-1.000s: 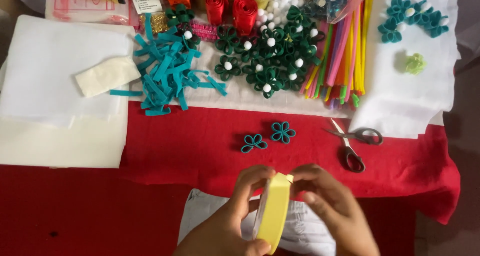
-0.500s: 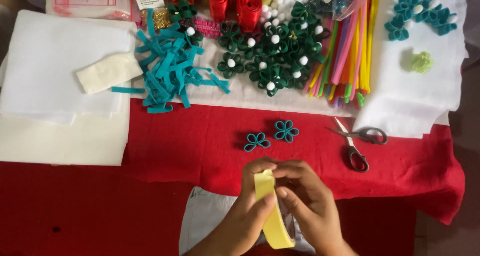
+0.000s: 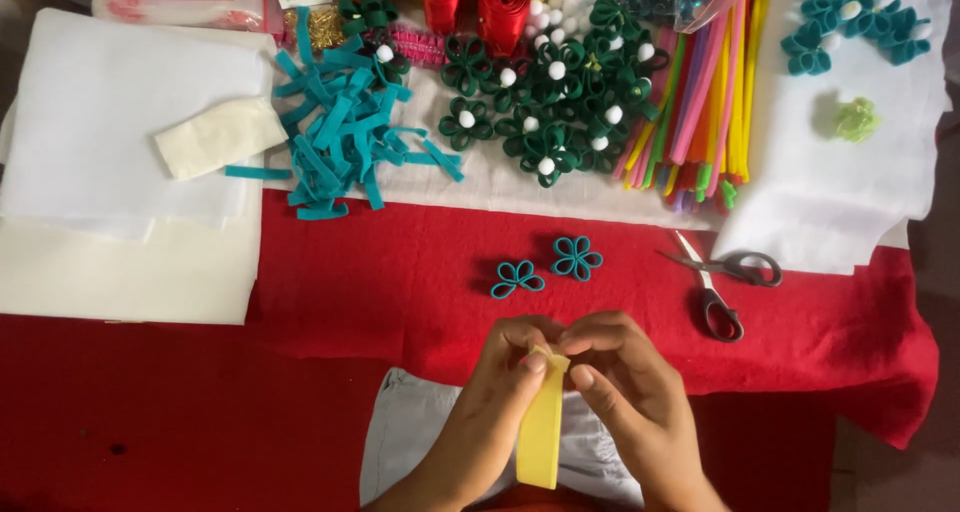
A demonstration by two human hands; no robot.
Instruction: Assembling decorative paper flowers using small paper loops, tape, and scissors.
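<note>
A yellow roll of tape (image 3: 541, 432) stands on edge over my lap, below the red cloth (image 3: 400, 292). My left hand (image 3: 500, 392) grips the roll from its left side, thumb on the top rim. My right hand (image 3: 625, 392) pinches the tape's top end with fingertips, touching the left thumb. Two teal loop flowers (image 3: 517, 278) (image 3: 577, 258) lie on the red cloth just beyond my hands.
Black-handled scissors (image 3: 715, 282) lie right of the flowers. A pile of teal strips (image 3: 340, 132), dark green flowers with white pompoms (image 3: 545, 102), coloured sticks (image 3: 700, 102), red ribbon rolls (image 3: 480, 2) and white felt sheets (image 3: 110, 152) fill the far side.
The roll has turned in my hands from showing its broad side to edge-on, and both hands have closed together on its top end.
</note>
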